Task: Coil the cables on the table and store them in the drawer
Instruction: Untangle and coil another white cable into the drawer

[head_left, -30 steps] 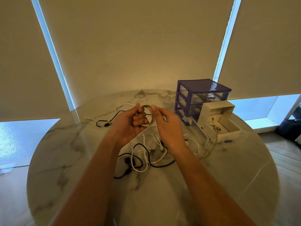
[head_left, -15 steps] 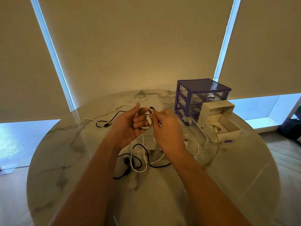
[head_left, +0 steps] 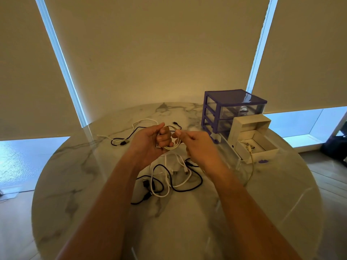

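My left hand (head_left: 152,141) grips a small coil of white cable (head_left: 174,145) above the middle of the round marble table (head_left: 75,175). My right hand (head_left: 197,145) pinches the coil's top strand between thumb and forefinger. Under both hands lies a tangle of white and black cables (head_left: 169,181). Another black and white cable pair (head_left: 124,137) lies at the far left. The purple drawer unit (head_left: 231,107) stands at the back right, with a white drawer (head_left: 261,147) pulled out in front of it; a cable hangs over its front wall.
The table's edge curves close on all sides. Closed roller blinds (head_left: 159,53) fill the wall behind the table. A dark bag (head_left: 336,147) lies on the wooden floor at the far right.
My right hand has slid back to the right along the coil, and its fingers have curled in more. The left hand keeps its grip in the same place.
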`<action>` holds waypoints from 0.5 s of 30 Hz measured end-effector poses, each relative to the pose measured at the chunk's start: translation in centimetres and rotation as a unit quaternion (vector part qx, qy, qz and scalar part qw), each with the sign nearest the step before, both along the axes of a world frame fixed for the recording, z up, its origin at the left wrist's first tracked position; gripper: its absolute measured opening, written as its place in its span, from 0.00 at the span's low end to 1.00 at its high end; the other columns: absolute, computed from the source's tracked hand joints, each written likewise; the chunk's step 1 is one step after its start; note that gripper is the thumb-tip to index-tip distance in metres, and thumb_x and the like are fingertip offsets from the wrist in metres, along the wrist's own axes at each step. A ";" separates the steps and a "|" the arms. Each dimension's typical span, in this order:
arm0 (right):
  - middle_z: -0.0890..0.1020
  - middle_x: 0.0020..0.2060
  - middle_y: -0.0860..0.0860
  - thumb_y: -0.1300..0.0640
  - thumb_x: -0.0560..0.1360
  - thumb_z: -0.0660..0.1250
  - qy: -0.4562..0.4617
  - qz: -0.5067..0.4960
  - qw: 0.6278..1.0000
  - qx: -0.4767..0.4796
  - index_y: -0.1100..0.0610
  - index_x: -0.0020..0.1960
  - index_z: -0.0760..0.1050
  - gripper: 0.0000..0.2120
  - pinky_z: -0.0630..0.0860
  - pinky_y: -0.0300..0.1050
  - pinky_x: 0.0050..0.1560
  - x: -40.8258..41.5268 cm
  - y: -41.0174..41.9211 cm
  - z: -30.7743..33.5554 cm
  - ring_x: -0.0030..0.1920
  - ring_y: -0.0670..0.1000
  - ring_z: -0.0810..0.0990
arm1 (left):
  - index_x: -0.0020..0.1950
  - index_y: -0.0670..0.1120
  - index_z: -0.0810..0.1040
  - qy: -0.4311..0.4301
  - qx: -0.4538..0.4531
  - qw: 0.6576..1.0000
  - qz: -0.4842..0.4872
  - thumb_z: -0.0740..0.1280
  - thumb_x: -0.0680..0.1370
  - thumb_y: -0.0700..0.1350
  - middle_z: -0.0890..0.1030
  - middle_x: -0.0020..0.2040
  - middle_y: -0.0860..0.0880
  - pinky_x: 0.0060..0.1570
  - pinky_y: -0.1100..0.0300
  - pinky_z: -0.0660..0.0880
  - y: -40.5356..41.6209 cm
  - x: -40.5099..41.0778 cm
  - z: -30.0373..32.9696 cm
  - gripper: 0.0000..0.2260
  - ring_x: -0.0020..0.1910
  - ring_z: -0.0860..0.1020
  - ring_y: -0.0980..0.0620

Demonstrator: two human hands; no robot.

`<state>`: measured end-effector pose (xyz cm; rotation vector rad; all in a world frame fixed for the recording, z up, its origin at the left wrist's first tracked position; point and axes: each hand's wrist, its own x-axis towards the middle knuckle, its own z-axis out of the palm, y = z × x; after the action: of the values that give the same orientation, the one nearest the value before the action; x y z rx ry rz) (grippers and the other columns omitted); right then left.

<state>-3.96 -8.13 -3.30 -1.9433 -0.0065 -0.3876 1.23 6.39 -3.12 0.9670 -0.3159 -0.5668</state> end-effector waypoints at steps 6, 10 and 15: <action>0.75 0.21 0.42 0.54 0.76 0.68 0.003 -0.008 1.000 0.026 0.57 0.51 0.84 0.09 0.64 0.31 0.26 0.1 -0.6 -0.1 0.21 0.40 0.68 | 0.35 0.45 0.71 -0.055 0.081 0.994 0.050 0.56 0.81 0.46 0.67 0.32 0.49 0.42 0.58 0.66 -0.4 0.1 -0.1 0.16 0.31 0.66 0.54; 0.80 0.28 0.50 0.54 0.76 0.68 -0.040 -0.082 0.995 -0.035 0.55 0.48 0.85 0.08 0.73 0.42 0.36 0.3 -0.7 -0.5 0.28 0.43 0.74 | 0.44 0.51 0.82 -0.170 0.250 0.940 0.159 0.60 0.81 0.52 0.77 0.44 0.51 0.49 0.57 0.70 -0.7 0.3 -0.4 0.13 0.44 0.73 0.53; 0.80 0.35 0.53 0.50 0.78 0.64 -0.053 -0.156 0.970 -0.176 0.55 0.45 0.83 0.13 0.70 0.45 0.36 0.3 -1.0 -0.7 0.37 0.52 0.77 | 0.53 0.54 0.81 -0.196 0.245 0.936 0.160 0.58 0.83 0.45 0.79 0.49 0.55 0.49 0.62 0.72 -0.2 0.1 -0.2 0.12 0.46 0.72 0.55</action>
<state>-3.71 -9.10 -4.02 -2.2775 0.1750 -0.7399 1.32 6.15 -3.28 1.5887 -0.3699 -0.1441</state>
